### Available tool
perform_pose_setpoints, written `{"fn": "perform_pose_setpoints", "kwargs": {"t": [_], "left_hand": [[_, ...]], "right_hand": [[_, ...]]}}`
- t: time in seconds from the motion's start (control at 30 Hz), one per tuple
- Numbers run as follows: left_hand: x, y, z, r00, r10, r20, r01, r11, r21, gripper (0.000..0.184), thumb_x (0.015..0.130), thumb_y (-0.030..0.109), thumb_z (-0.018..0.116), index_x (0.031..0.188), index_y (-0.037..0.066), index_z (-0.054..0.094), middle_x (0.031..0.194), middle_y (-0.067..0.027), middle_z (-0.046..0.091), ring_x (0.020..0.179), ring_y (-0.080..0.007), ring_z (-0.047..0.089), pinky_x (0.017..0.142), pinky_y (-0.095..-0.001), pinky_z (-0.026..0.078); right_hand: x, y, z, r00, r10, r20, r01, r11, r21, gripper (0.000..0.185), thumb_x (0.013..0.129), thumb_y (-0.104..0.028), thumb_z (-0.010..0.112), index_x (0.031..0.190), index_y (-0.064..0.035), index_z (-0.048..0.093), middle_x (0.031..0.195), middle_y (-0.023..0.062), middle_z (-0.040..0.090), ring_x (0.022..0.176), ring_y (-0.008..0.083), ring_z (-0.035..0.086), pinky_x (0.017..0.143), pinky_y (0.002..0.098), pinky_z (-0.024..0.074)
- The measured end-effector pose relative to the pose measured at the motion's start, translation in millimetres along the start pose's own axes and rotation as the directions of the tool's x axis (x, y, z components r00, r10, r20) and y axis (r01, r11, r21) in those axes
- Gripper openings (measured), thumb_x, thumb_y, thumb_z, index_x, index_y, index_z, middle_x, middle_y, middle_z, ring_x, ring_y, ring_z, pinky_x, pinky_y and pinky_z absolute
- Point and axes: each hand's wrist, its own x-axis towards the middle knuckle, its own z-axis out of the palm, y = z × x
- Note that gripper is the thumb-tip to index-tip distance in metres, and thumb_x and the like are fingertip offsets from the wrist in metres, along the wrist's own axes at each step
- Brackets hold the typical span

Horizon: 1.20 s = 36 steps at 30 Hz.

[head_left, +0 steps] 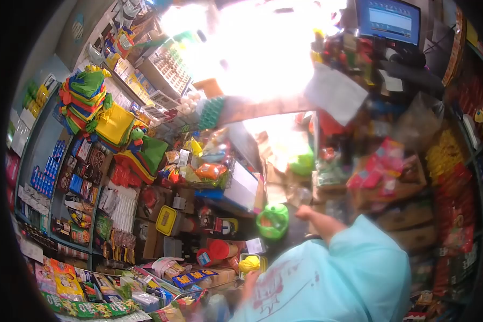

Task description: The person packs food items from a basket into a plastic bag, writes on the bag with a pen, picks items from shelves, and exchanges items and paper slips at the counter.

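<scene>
My right hand (304,212) reaches out from a light blue sleeve and is blurred, so its fingers do not show clearly. Just left of it is a green plastic bag (273,221) with something inside; I cannot tell whether they touch. A hazy, clear plastic item (300,196) lies just beyond that hand. Low in front of my shirt, my left hand (250,279) is partly hidden and smeared. Nearest to it is a yellow bundle (249,263) in a pale container; contact between them cannot be made out.
Shelves of packets (80,198) line the left side, with colourful cloth items (86,102) hanging there. Egg trays (212,111) stand by the bright opening. A monitor (389,21) is at upper right. Pink packets (378,169) fill a box at right. Snack packs (64,279) cover the lower left.
</scene>
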Motion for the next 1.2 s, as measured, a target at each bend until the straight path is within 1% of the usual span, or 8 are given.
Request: {"fn": "perform_pose_setpoints", "kwargs": {"t": [0.13,0.17,0.27,0.33,0.4,0.53,0.93,1.2], "left_hand": [[1.8,37.7,-6.5,0.986,-0.098,-0.133,0.104,0.994,0.041,0.023,0.079,0.02,0.073,0.096,0.006,0.067,0.075,-0.0053,0.065,0.064,-0.0169,0.062,0.058,-0.0302,0.05],[-7.2,57.0,-5.2,0.973,-0.138,-0.183,0.153,0.986,0.066,0.024,0.079,0.021,0.073,0.096,0.005,0.068,0.078,-0.0065,0.066,0.067,-0.0178,0.063,0.061,-0.0308,0.052],[-29.7,50.5,-2.9,0.962,-0.195,-0.189,0.194,0.981,-0.028,0.025,0.079,0.022,0.073,0.096,0.005,0.068,0.078,-0.0067,0.066,0.068,-0.0179,0.063,0.062,-0.031,0.052],[-44.3,37.5,3.5,0.961,-0.212,-0.178,0.193,0.974,-0.121,0.025,0.079,0.022,0.073,0.096,0.005,0.068,0.078,-0.0068,0.067,0.068,-0.018,0.064,0.062,-0.0311,0.052],[-50.9,24.9,3.6,0.953,-0.243,-0.183,0.211,0.962,-0.175,0.025,0.079,0.022,0.073,0.096,0.005,0.068,0.078,-0.0069,0.067,0.068,-0.0181,0.064,0.063,-0.0312,0.052],[-65.6,-4.5,4.1,0.932,-0.307,-0.195,0.261,0.938,-0.226,0.025,0.079,0.022,0.073,0.096,0.005,0.068,0.079,-0.0071,0.067,0.069,-0.0183,0.064,0.063,-0.0313,0.052],[-98.3,-52.4,5.7,0.905,-0.347,-0.246,0.275,0.918,-0.286,0.026,0.079,0.023,0.073,0.097,0.005,0.068,0.08,-0.0079,0.067,0.071,-0.0188,0.064,0.065,-0.0319,0.052],[-99.2,-51.4,28.1,0.913,-0.335,-0.234,0.255,0.915,-0.313,0.026,0.079,0.023,0.073,0.097,0.005,0.068,0.081,-0.0084,0.068,0.072,-0.0191,0.064,0.067,-0.0323,0.053]], "right_hand": [[-108.1,-171.1,-86.6,0.786,-0.509,-0.351,0.61,0.732,0.304,0.055,0.083,-0.036,0.069,0.125,-0.0035,0.058,0.12,0.0149,0.062,0.105,0.0257,0.063,0.083,0.0371,0.054],[-192.7,-246.3,-130.6,0.865,-0.492,-0.096,0.346,0.447,0.825,0.046,0.088,-0.022,0.065,0.128,-0.0041,0.054,0.116,0.0102,0.063,0.1,0.0198,0.063,0.08,0.0322,0.0545],[-366.5,-392.2,-207.2,0.038,-0.984,-0.175,0.782,-0.079,0.618,0.032,0.084,-0.017,0.069,0.113,-0.0036,0.062,0.103,0.0088,0.063,0.094,0.0169,0.063,0.08,0.0299,0.052],[-454.1,-429.4,-224.3,-0.531,-0.822,-0.205,0.632,-0.545,0.551,0.02,0.076,-0.018,0.074,0.086,-0.003,0.066,0.083,0.012,0.062,0.078,0.0269,0.062,0.066,0.0396,0.0491],[-500.5,-440.5,-199.9,-0.689,-0.689,-0.225,0.606,-0.718,0.343,0.018,0.069,-0.024,0.076,0.072,-0.0081,0.067,0.077,0.0107,0.06,0.077,0.0296,0.062,0.061,0.0431,0.0474],[-533.4,-450.6,-213.3,-0.788,-0.583,-0.199,0.492,-0.79,0.365,0.032,0.077,-0.021,0.071,0.102,-0.0024,0.065,0.121,0.0128,0.061,0.109,0.0309,0.059,0.081,0.0414,0.0518],[-532.7,-470.8,-186.4,-0.764,-0.611,-0.208,0.478,-0.753,0.452,0.024,0.061,-0.033,0.079,0.064,-0.0113,0.068,0.073,0.0062,0.061,0.073,0.027,0.063,0.057,0.0411,0.0464],[-546.0,-458.3,-188.3,-0.758,-0.62,-0.201,0.512,-0.757,0.406,0.026,0.062,-0.034,0.078,0.063,-0.011,0.067,0.074,0.0054,0.059,0.071,0.0278,0.062,0.057,0.0422,0.0467]]}}
